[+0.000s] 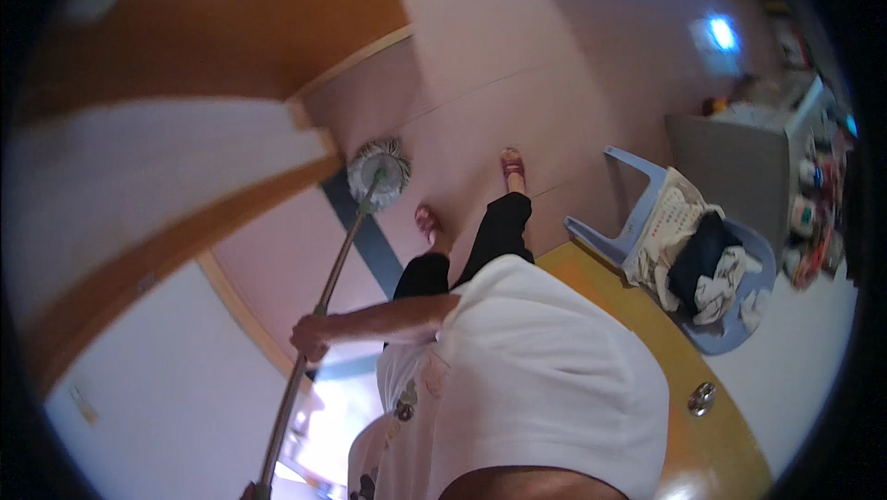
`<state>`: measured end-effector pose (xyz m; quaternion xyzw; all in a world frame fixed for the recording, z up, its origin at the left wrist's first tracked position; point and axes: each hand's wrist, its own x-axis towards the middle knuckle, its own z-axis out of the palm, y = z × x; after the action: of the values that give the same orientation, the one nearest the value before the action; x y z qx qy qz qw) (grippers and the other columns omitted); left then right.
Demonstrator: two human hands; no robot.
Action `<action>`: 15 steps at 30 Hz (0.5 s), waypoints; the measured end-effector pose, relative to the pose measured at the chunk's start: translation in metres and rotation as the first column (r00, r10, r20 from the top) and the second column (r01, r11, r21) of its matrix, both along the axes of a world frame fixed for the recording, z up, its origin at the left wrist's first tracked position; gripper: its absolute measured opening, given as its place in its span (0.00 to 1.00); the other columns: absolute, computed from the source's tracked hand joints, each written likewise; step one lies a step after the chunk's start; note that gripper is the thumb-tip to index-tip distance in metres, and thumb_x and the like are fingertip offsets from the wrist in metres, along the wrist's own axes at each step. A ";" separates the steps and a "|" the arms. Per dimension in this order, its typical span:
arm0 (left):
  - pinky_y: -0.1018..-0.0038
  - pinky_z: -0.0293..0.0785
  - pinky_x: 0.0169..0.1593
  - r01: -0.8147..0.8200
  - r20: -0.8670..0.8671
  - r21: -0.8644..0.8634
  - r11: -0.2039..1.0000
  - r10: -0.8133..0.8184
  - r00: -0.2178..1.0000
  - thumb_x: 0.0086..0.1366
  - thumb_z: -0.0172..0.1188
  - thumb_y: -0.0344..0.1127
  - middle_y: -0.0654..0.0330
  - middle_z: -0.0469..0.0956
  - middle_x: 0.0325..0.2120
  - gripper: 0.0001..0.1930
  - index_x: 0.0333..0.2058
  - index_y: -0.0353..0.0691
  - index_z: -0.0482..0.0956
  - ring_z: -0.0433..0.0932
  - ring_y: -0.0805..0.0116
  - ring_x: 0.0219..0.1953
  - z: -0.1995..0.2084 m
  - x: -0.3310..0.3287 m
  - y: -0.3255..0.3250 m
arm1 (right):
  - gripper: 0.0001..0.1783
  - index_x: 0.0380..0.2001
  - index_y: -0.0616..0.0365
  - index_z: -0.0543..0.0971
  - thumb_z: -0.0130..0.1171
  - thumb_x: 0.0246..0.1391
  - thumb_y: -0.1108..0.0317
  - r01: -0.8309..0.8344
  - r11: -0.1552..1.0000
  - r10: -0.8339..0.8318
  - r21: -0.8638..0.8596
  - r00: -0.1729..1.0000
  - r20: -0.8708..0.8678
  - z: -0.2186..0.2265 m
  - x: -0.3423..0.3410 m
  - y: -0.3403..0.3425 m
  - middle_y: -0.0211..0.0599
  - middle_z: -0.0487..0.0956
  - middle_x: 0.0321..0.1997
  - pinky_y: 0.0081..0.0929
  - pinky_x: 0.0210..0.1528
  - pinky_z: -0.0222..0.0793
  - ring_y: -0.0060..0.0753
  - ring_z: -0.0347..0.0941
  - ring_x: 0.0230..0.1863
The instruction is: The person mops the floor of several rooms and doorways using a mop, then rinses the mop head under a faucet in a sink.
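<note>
A string mop [381, 172] with a round head and a long metal handle slants across the left side, its grey-white strands down on the floor by a door frame. My right hand [312, 335] is closed round the middle of the handle, the bare forearm reaching over from my white short sleeve. At the lower edge, only a small part of my left hand [249, 493] shows, closed on the upper handle; the rest is cut off. My feet, in reddish sandals, stand to the right of the mop head.
A blue-grey plastic chair [711, 338] with clothes [698, 264] heaped on it stands at right. Behind it is a grey cabinet [730, 158] with cluttered items alongside. A yellow-brown door [637, 324] with a metal knob [701, 398] is close by my right. A dark threshold strip [370, 246] crosses the doorway.
</note>
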<state>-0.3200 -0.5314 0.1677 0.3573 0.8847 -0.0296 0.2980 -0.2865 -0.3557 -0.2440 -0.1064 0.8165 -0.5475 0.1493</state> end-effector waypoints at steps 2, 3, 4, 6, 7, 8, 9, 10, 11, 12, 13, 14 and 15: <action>0.78 0.73 0.34 -0.261 0.097 -0.193 0.946 0.283 0.954 0.55 0.56 0.28 0.55 0.76 0.37 0.16 0.43 0.32 0.72 0.75 0.74 0.35 0.001 0.047 0.115 | 0.12 0.18 0.57 0.76 0.52 0.19 0.71 0.119 0.992 -0.114 -0.048 0.989 0.095 0.010 0.041 0.049 0.39 0.75 0.19 0.33 0.25 0.67 0.41 0.73 0.24; 0.79 0.71 0.38 -0.318 0.101 -0.301 0.899 0.361 0.927 0.54 0.57 0.26 0.56 0.76 0.37 0.17 0.44 0.27 0.70 0.74 0.75 0.36 0.006 0.060 0.148 | 0.10 0.17 0.57 0.76 0.53 0.21 0.71 0.135 0.985 -0.132 -0.109 0.991 0.035 0.015 0.063 0.072 0.39 0.75 0.19 0.32 0.26 0.67 0.41 0.73 0.24; 0.79 0.71 0.38 -0.262 0.123 -0.287 0.921 0.306 0.944 0.54 0.57 0.26 0.56 0.76 0.37 0.17 0.44 0.27 0.70 0.74 0.75 0.36 -0.009 0.062 0.168 | 0.08 0.16 0.57 0.76 0.53 0.23 0.70 0.168 0.972 -0.167 -0.164 0.986 0.019 0.010 0.092 0.103 0.39 0.76 0.19 0.32 0.27 0.68 0.42 0.73 0.24; 0.79 0.70 0.41 0.068 0.183 -0.224 0.972 -0.027 0.983 0.53 0.57 0.24 0.55 0.76 0.37 0.19 0.45 0.27 0.69 0.73 0.74 0.37 -0.049 0.069 0.210 | 0.05 0.13 0.56 0.76 0.54 0.26 0.69 0.438 0.895 -0.442 0.084 0.896 0.044 0.008 0.158 0.156 0.39 0.76 0.18 0.33 0.26 0.68 0.42 0.73 0.24; 0.79 0.69 0.43 -0.007 0.221 -0.203 0.979 0.053 0.974 0.52 0.58 0.23 0.55 0.76 0.37 0.20 0.46 0.26 0.68 0.73 0.73 0.38 -0.072 0.091 0.245 | 0.05 0.11 0.52 0.76 0.55 0.28 0.64 0.740 0.664 -0.701 0.110 0.667 -0.253 -0.012 0.191 0.180 0.37 0.74 0.14 0.34 0.19 0.65 0.39 0.72 0.19; 0.79 0.69 0.42 0.040 0.260 -0.149 0.988 0.000 0.966 0.51 0.58 0.23 0.54 0.76 0.37 0.21 0.46 0.27 0.68 0.73 0.73 0.38 -0.096 0.114 0.276 | 0.05 0.11 0.52 0.75 0.56 0.26 0.64 0.593 0.778 -0.600 0.207 0.799 -0.033 -0.045 0.235 0.218 0.36 0.73 0.13 0.35 0.18 0.65 0.39 0.72 0.20; 0.79 0.69 0.42 0.120 0.291 -0.122 0.985 -0.080 0.953 0.51 0.59 0.22 0.55 0.76 0.37 0.21 0.46 0.28 0.69 0.73 0.73 0.38 -0.122 0.143 0.309 | 0.06 0.13 0.52 0.75 0.57 0.25 0.64 0.656 0.699 -0.655 0.286 0.747 -0.114 -0.074 0.274 0.240 0.35 0.73 0.15 0.37 0.21 0.65 0.38 0.72 0.21; 0.78 0.70 0.42 0.192 0.310 -0.098 0.977 -0.153 0.938 0.50 0.59 0.21 0.55 0.76 0.36 0.22 0.46 0.29 0.69 0.73 0.73 0.37 -0.138 0.170 0.340 | 0.07 0.13 0.53 0.74 0.57 0.25 0.63 0.749 0.598 -0.733 0.285 0.655 -0.185 -0.089 0.314 0.264 0.35 0.73 0.15 0.37 0.23 0.66 0.38 0.72 0.22; 0.76 0.70 0.43 0.391 0.303 -0.081 0.917 -0.351 0.886 0.51 0.59 0.25 0.55 0.76 0.38 0.21 0.47 0.31 0.69 0.74 0.72 0.38 -0.156 0.193 0.369 | 0.08 0.14 0.53 0.74 0.56 0.26 0.63 0.828 0.488 -0.793 0.275 0.552 -0.257 -0.105 0.356 0.288 0.36 0.72 0.15 0.37 0.25 0.66 0.39 0.72 0.23; 0.75 0.70 0.44 0.575 0.292 -0.066 0.816 -0.535 0.793 0.53 0.58 0.28 0.55 0.75 0.39 0.21 0.47 0.32 0.69 0.74 0.70 0.39 -0.179 0.216 0.399 | 0.07 0.14 0.54 0.74 0.55 0.27 0.63 0.827 0.382 -0.821 0.413 0.508 -0.259 -0.126 0.393 0.314 0.37 0.73 0.17 0.37 0.27 0.66 0.40 0.72 0.23; 0.74 0.71 0.36 0.678 0.267 0.081 0.730 -0.672 0.691 0.52 0.59 0.30 0.53 0.76 0.31 0.21 0.46 0.33 0.70 0.76 0.66 0.31 -0.208 0.241 0.425 | 0.07 0.15 0.54 0.73 0.55 0.28 0.64 0.798 0.275 -0.846 0.537 0.466 -0.259 -0.149 0.429 0.335 0.39 0.73 0.18 0.38 0.29 0.66 0.41 0.71 0.24; 0.73 0.71 0.29 0.754 0.219 0.216 0.621 -0.783 0.582 0.51 0.60 0.32 0.50 0.76 0.23 0.20 0.45 0.35 0.71 0.77 0.61 0.23 -0.235 0.268 0.447 | 0.07 0.15 0.54 0.73 0.56 0.27 0.65 0.889 0.269 -0.920 0.370 0.351 -0.174 -0.162 0.472 0.361 0.41 0.73 0.20 0.38 0.28 0.65 0.42 0.71 0.24; 0.73 0.71 0.29 0.751 0.304 0.180 0.635 -0.762 0.572 0.50 0.60 0.31 0.51 0.76 0.23 0.22 0.46 0.36 0.70 0.77 0.63 0.23 -0.267 0.311 0.483 | 0.06 0.11 0.53 0.70 0.55 0.20 0.68 0.962 0.037 -0.889 0.271 0.155 -0.430 -0.224 0.535 0.379 0.37 0.69 0.15 0.36 0.21 0.60 0.43 0.66 0.19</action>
<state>-0.0088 -0.0480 -0.0998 0.7041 0.5787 -0.0760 0.4043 0.2485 0.0235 -0.4684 0.4498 0.8033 -0.2739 -0.2782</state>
